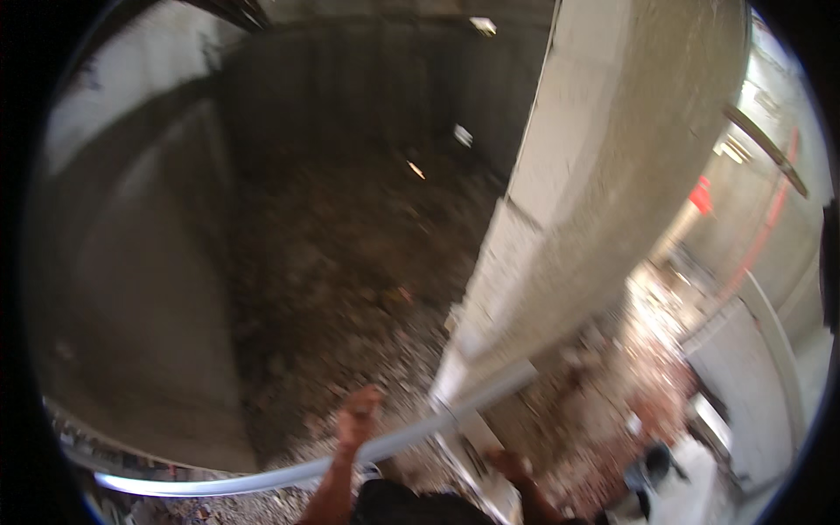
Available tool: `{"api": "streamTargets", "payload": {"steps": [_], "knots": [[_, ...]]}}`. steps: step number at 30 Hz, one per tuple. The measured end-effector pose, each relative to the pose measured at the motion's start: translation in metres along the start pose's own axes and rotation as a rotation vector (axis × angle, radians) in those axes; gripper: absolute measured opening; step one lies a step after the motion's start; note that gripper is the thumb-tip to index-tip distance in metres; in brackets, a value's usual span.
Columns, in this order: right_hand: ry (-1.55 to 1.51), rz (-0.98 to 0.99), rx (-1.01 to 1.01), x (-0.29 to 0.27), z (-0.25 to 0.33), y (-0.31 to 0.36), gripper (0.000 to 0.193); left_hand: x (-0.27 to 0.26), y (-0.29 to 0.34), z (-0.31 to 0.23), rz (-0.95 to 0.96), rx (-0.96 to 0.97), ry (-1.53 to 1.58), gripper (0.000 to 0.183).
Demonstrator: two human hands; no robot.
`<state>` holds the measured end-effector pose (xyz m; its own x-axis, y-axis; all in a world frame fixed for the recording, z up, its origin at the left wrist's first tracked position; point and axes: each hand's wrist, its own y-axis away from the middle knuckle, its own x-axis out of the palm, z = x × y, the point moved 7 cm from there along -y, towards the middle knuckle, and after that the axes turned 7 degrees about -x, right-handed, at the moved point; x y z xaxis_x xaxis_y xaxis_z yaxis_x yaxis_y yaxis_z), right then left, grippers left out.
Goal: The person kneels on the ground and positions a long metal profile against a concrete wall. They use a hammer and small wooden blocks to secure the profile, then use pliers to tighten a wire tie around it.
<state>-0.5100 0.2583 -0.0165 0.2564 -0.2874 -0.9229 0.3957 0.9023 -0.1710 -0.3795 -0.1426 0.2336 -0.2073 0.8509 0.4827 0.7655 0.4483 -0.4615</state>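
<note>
My left hand [359, 413] is raised in front of me over the rubble floor, its fingers curled and blurred. Whatever may be inside them is hidden. A long pale grey bar [262, 481] crosses low in front of me, and my left forearm passes over it. The bar's right end rests by the foot of a block wall [525, 254]. Lower right, my right hand [507, 464] is next to a narrow light-coloured strip [468, 464]. Motion blur smears its fingers, so its grip does not show.
Rubble [350, 315] covers the dark room floor beyond the wall's left side. A plastered wall [131, 289] stands at left. Right of the block wall lie brick debris [647, 411], a dark bucket-like object [649, 464] and a leaning grey panel [744, 376].
</note>
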Motion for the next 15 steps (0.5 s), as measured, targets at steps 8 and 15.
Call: {"api": "streamTargets", "payload": {"steps": [8,15], "knots": [[-1.054,-0.628,0.214,-0.339,0.068,-0.208,0.034,0.145,-0.092,-0.075,-0.275,-0.268,-0.573,0.062],[-1.12,-0.622,-0.314,-0.481,0.154,-0.263,0.044,0.189,-0.118,-0.07,-0.289,-0.294,-0.619,0.072]]}}
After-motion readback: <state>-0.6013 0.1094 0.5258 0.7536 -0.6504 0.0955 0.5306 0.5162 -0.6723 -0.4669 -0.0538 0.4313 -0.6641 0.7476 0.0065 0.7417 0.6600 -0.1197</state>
